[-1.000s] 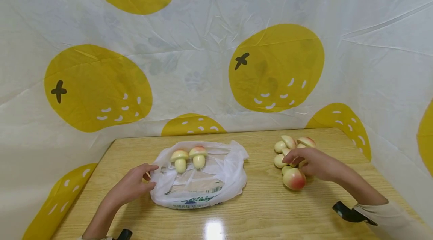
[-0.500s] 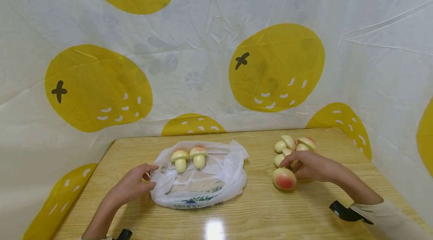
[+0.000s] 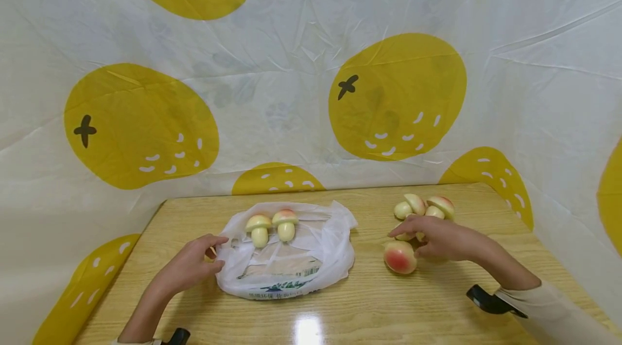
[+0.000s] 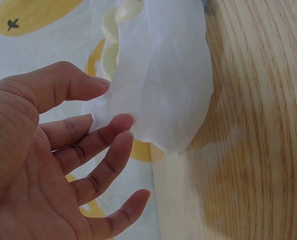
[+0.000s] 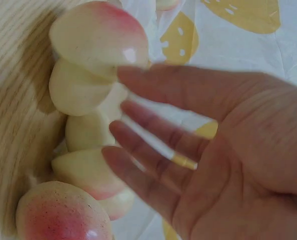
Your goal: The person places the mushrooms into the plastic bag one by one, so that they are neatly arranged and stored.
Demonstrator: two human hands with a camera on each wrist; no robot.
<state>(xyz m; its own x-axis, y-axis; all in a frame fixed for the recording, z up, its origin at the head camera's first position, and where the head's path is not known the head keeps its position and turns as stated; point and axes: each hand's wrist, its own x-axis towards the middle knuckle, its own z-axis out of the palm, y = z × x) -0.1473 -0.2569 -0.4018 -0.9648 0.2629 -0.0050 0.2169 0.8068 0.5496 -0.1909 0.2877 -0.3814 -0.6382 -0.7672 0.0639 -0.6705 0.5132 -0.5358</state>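
Note:
My left hand [image 3: 191, 264] is at the left edge of a white plastic bag [image 3: 340, 258], thumb and fingers apart. In the left wrist view the index fingertip is partly covered by the bag's thin edge. Two pale toy mushrooms [image 3: 285, 226] with pinkish caps lie on the bag. My right hand [image 3: 439, 237] hovers at a group of toy mushrooms on the right, fingers spread and nearly straight. Its thumb tip overlaps the cap of the nearest red-capped mushroom [image 3: 400, 257] in the right wrist view. Behind the hand lie further mushrooms [image 3: 440, 208], partly hidden.
Everything rests on a wood-grain table [image 3: 359, 312]. A white cloth [image 3: 291, 107] printed with large yellow fruit hangs behind it and along both sides. The bag lies flat, with green print near its front edge.
The nearest red-capped mushroom has shifted left and turned its cap toward the front. My right hand has moved left along with it; the left hand and bag have stayed put.

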